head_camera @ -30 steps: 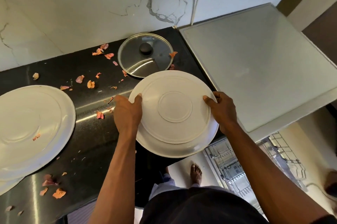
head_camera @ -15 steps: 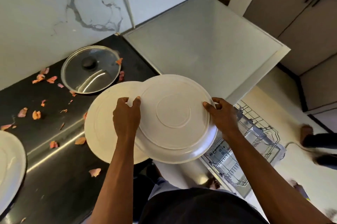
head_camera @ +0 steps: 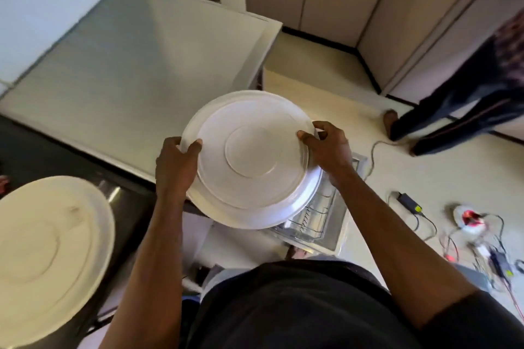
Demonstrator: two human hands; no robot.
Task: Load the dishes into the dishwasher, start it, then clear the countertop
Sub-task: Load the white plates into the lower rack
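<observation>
White and pale, the plate (head_camera: 251, 158) is held upside down, its foot ring facing the camera, with the left hand (head_camera: 175, 165) closed on its left rim, thumb on top and fingers under, and the right hand (head_camera: 329, 150) closed on the opposite rim the same way. A second rim seems to show below the first, so it may be two plates stacked; the blur leaves that unsure. The plate hangs in the air past the edge of the black countertop (head_camera: 42, 150), directly above the wire rack (head_camera: 314, 218) of the open dishwasher.

This looks like the loading step, with the carry nearly over. The next move would call for lowering the plate, tipping it on edge and feeding it between the rack's tines, probably with one hand letting go first.

Another large plate (head_camera: 48, 258) sits on the countertop at lower left, cut by the frame. The plate and arms cover most of the rack, so free slots cannot be judged. The dishwasher's flat grey top (head_camera: 127, 70) fills the upper left. Another person's legs (head_camera: 453, 118) and some cables (head_camera: 419, 212) on the floor are smeared by motion.
</observation>
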